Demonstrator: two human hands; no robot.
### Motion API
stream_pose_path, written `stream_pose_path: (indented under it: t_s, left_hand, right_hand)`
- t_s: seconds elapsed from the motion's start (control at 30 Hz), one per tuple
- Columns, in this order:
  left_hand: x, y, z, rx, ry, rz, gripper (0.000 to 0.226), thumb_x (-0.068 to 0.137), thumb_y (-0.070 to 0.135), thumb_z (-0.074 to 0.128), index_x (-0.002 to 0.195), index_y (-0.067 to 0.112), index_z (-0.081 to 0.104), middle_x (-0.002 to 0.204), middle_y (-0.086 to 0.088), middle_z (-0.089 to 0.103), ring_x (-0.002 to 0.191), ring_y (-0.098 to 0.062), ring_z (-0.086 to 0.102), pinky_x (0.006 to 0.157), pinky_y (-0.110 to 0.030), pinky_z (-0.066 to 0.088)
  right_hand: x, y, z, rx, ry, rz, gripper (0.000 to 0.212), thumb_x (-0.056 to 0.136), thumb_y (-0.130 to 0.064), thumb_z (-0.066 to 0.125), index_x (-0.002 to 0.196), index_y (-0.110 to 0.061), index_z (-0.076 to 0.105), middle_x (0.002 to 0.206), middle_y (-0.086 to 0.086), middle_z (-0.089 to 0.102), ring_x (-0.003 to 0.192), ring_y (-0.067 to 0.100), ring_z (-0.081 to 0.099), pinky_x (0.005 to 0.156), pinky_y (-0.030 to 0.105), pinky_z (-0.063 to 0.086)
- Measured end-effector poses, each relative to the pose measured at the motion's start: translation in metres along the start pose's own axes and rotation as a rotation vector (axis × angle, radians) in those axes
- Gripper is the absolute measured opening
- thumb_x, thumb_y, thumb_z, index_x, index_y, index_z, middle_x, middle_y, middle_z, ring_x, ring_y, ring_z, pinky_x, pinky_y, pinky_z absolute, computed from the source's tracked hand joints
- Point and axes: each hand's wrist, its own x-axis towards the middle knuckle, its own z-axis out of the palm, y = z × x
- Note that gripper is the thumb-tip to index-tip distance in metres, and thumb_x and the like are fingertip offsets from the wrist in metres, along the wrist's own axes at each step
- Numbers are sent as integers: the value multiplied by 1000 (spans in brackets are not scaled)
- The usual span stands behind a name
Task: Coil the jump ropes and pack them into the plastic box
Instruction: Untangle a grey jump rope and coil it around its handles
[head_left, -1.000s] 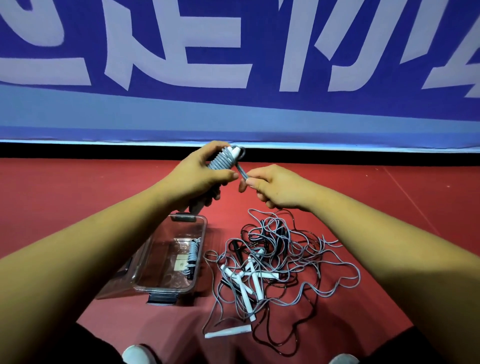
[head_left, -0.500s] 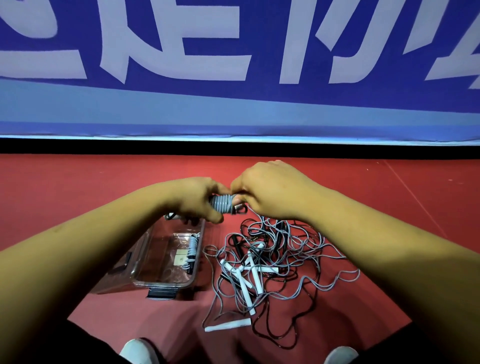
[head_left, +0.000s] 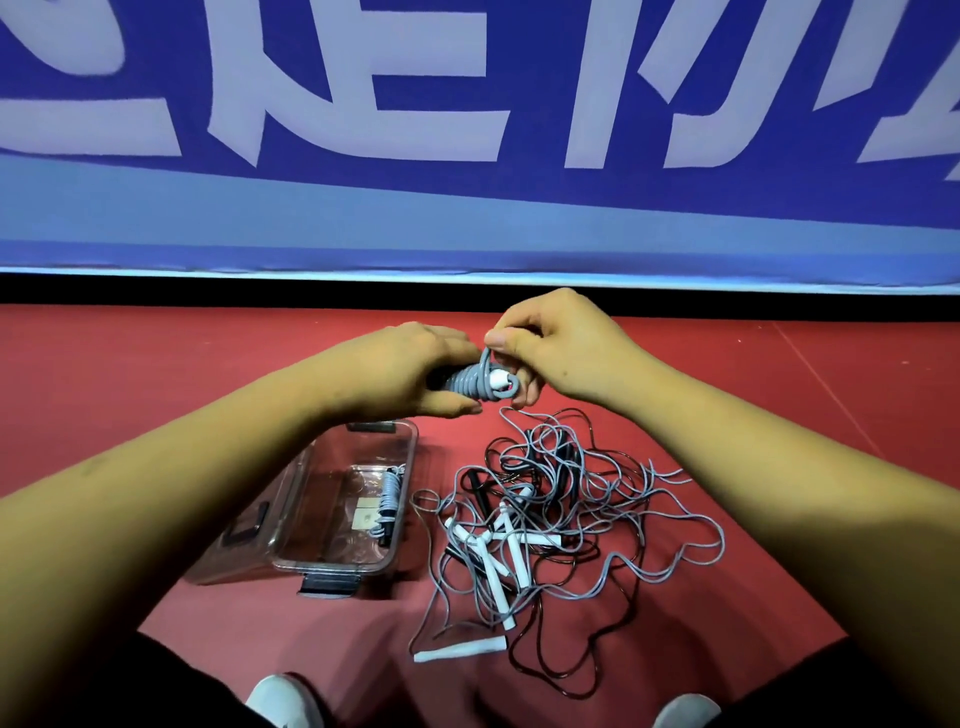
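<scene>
My left hand (head_left: 410, 371) grips a coiled grey jump rope (head_left: 475, 383) wound round its white handles, held in the air above the floor. My right hand (head_left: 558, 348) pinches the rope's grey end at the tip of the coil. Below stands a clear plastic box (head_left: 291, 493), open, with one coiled grey rope (head_left: 388, 501) lying inside along its right wall. To the right of the box a tangled pile of grey and black ropes (head_left: 566, 519) with white handles spreads over the red floor.
A single white handle (head_left: 460, 649) lies at the pile's near edge. A blue banner with white lettering (head_left: 467, 130) runs along the wall behind. My two shoe tips (head_left: 280, 699) show at the bottom edge.
Both hands dropped from higher up and then rose a little. The right hand went from covering the coil's end to pinching a loop of rope at its tip.
</scene>
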Motion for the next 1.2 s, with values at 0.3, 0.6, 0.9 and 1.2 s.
stream_pose_path:
  t_s: [0.3, 0.6, 0.9, 1.2]
  left_hand:
    - [-7, 26, -4, -447, 264, -215, 6, 75, 20, 63, 72, 19, 59, 57, 3, 47, 49, -6, 38, 46, -25, 35]
    - [-1, 31, 4, -1187, 380, -237, 19, 94, 30, 64, 110, 20, 58, 64, -14, 51, 53, -21, 26, 47, -25, 28]
    - [7, 36, -8, -1402, 458, -286, 26, 98, 39, 46, 106, 14, 51, 65, -13, 46, 46, -19, 38, 43, -22, 35]
    - [6, 30, -5, -1518, 323, -333, 37, 96, 51, 42, 113, 20, 53, 67, -8, 48, 45, -19, 45, 47, -22, 30]
  right_hand:
    - [4, 4, -8, 374, 91, 101, 27, 94, -13, 61, 74, -12, 43, 41, -1, 41, 39, 13, 26, 43, 20, 23]
    - [5, 6, -5, 393, 112, 158, 30, 94, -20, 63, 74, -10, 43, 44, 2, 42, 36, 12, 28, 43, 19, 24]
    - [1, -1, -13, 611, 274, 43, 4, 87, -6, 68, 83, -5, 67, 60, 7, 48, 53, 18, 42, 55, 28, 36]
    - [0, -10, -15, 952, 82, 1, 25, 102, -9, 42, 111, 5, 60, 70, 6, 48, 61, 16, 44, 64, 27, 38]
